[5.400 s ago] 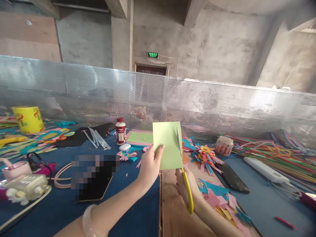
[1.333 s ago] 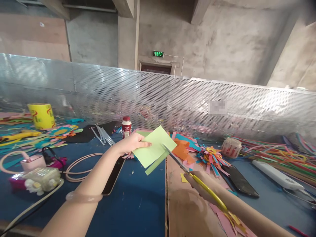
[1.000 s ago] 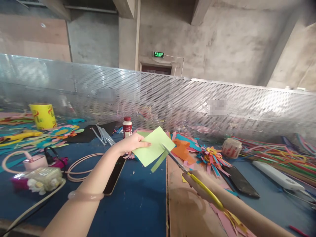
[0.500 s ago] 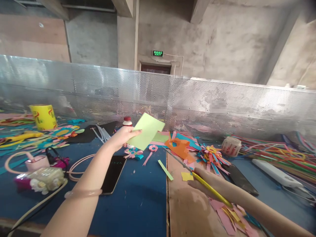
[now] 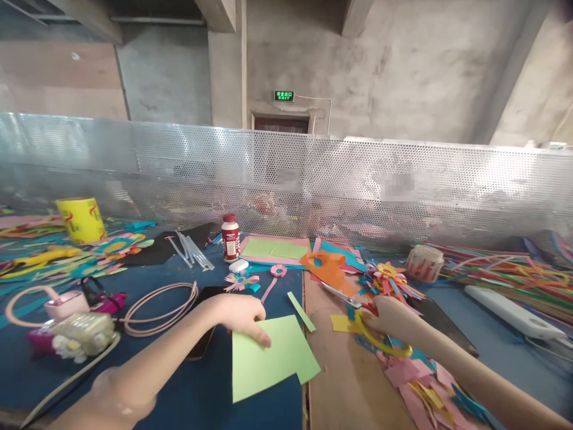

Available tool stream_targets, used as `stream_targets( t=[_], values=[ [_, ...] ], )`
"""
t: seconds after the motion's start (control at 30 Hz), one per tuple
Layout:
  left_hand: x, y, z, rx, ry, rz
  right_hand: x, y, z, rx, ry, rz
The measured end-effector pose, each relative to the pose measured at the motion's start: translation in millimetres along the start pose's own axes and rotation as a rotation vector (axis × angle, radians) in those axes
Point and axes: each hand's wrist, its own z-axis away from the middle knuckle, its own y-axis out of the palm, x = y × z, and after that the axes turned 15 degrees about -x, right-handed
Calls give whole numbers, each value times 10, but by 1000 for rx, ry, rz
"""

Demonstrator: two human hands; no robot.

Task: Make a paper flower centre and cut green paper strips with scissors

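Green paper! Pinched it with the left hand, spread nearward from the grip; clutched scissors rightward, in the right hand, seemingly aimed far-left.

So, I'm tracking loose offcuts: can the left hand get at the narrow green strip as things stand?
Probably not straight away: the left hand is gripping the light green paper. Otherwise the way looks free: nothing visible covers the narrow green strip.
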Motion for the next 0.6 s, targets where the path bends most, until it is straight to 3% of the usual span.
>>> stream_targets(
  t=[0.1, 0.2, 0.3, 0.43, 0.6],
  values=[
    [-52, 5, 42, -143, -25, -185, -24, -55, 20, 38, -61, 30],
    [-131, 9, 79, -188, -17, -300, 55, -169, 27, 27, -124, 93],
    [-164, 41, 38, -235, -1, -361, 310, -260, 53, -79, -161, 13],
    [-84, 168, -205, -414, 149, -366, 793, -242, 100, -41, -283, -300],
    [-52, 361, -567, -532, 408, -280, 1094, -94, 8, 126, -84, -582]
  ],
)
